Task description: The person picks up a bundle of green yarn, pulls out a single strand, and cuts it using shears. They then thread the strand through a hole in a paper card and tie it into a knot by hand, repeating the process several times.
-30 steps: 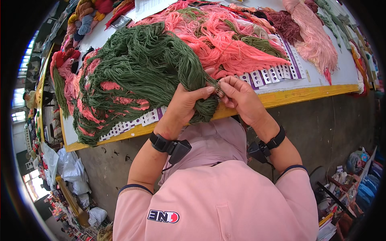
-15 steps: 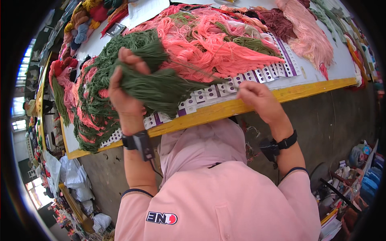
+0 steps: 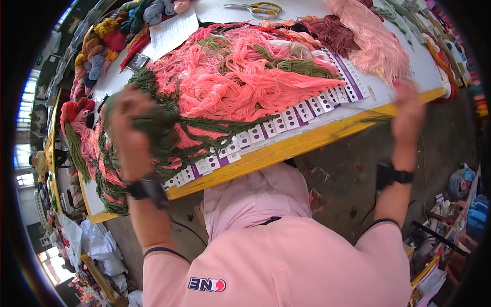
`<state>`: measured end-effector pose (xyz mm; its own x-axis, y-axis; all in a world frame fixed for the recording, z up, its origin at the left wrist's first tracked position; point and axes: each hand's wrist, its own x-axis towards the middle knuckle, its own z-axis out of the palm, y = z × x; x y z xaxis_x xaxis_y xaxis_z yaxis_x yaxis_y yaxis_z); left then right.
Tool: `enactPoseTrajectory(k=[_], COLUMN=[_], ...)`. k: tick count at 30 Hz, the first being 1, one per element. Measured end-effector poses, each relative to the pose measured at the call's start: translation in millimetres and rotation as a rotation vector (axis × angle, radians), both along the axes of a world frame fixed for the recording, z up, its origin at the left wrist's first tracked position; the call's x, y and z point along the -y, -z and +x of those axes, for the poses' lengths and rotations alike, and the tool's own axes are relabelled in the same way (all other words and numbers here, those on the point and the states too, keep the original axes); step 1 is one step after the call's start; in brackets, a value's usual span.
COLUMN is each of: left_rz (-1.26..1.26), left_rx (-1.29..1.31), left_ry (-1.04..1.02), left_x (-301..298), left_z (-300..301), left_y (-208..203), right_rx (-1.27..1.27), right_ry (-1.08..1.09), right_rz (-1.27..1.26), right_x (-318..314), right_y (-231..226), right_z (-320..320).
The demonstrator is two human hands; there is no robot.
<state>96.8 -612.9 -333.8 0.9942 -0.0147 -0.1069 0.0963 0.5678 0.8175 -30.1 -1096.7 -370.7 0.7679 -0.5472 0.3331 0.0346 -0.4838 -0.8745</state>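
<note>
Left hand [image 3: 134,115]: moved left; blurred, we can't tell its grip.
Right hand [image 3: 409,105]: moved right; can't tell either.
Green yarn [image 3: 166,120]: seems soft, light; we'd hold thick bunches.

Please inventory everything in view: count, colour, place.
table: one, white with yellow edge, before the person
green yarn: one mass, dark green, table left
pink yarn: one heap, bright pink, table middle
olive yarn: several strands, olive, among the pink
maroon yarn: one bundle, dark red, far right
pale yarn: one bundle, light pink, right of maroon
yarn hanks: several, mixed colours, far left
punched cards: many, white and purple, along near edge
paper: at least one sheet, white, far side
tool: one, yellow-handled, far side
plastic bags: several, whitish, lower left
clutter: uncounted, mixed colours, lower right
shirt: one, pink, on the wearer
wristbands: two, black, wrists
left grip: one, blurred, at the green yarn
right grip: one, blurred, over the right front edge
</note>
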Motion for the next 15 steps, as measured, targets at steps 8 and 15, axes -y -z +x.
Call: enactPoseTrajectory(k=[8,15], left_rz=[0.072,0.286], left_rx=[-0.703,-0.516], left_ry=[0.509,0.686], left_x=[161,174], left_z=[-48,-49], left_y=[75,81], right_rx=[-0.327,-0.416], right_ry=[-1.034,-1.038], right_rz=[-0.152,-0.282], right_x=[-93,-96], right_y=[70,63], right_z=[67,74])
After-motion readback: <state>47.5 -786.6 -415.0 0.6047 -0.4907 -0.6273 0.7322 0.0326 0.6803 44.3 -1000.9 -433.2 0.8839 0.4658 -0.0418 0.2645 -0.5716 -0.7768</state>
